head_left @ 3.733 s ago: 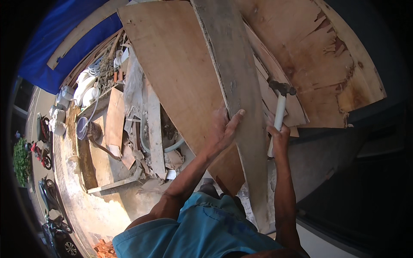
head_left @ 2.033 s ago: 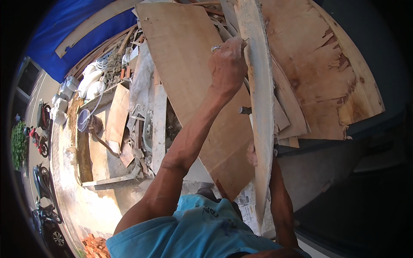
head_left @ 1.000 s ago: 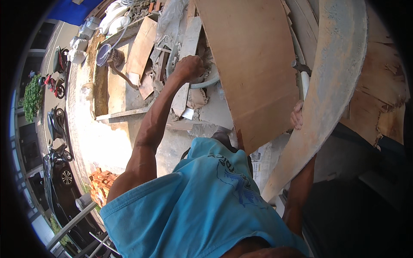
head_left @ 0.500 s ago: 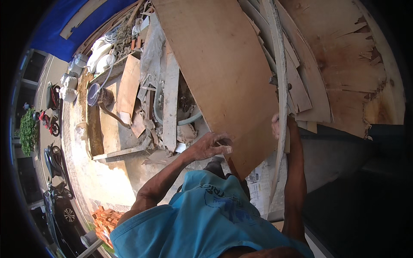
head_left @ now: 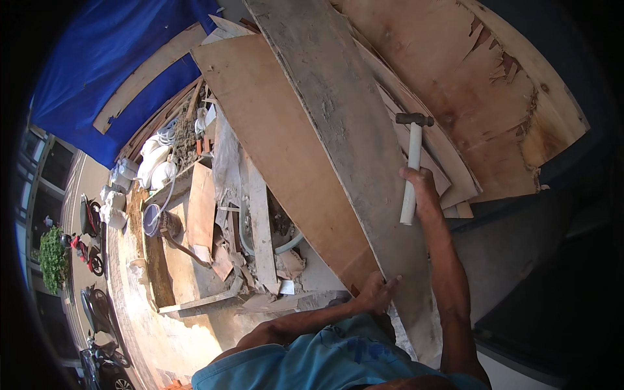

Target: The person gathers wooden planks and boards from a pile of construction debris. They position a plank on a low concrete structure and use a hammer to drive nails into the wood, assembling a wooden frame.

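Note:
My right hand (head_left: 423, 185) is closed around the handle of a hammer (head_left: 414, 153); its dark metal head points away from me and the pale handle runs down through my fist. A long plywood board (head_left: 335, 120) with a grey, cement-stained face slants in front of me. At its near left edge my left hand (head_left: 377, 294) is closed on the board, thumb over the grey face. Under it and to the left lies a cleaner brown plywood sheet (head_left: 273, 143), partly covered by the grey board.
Stacked plywood sheets (head_left: 442, 78), one with a splintered edge, lie at the far right. To the left are a bucket (head_left: 156, 221), wood scraps, white sacks (head_left: 153, 162) and a blue tarp (head_left: 140, 58). Motorbikes (head_left: 84, 250) and a green bush (head_left: 54, 252) stand farther left.
The grey board, seen edge-on before, has turned over to the left and shows its broad face. My left hand has gone from open to gripping its edge. The hammer now shows fully.

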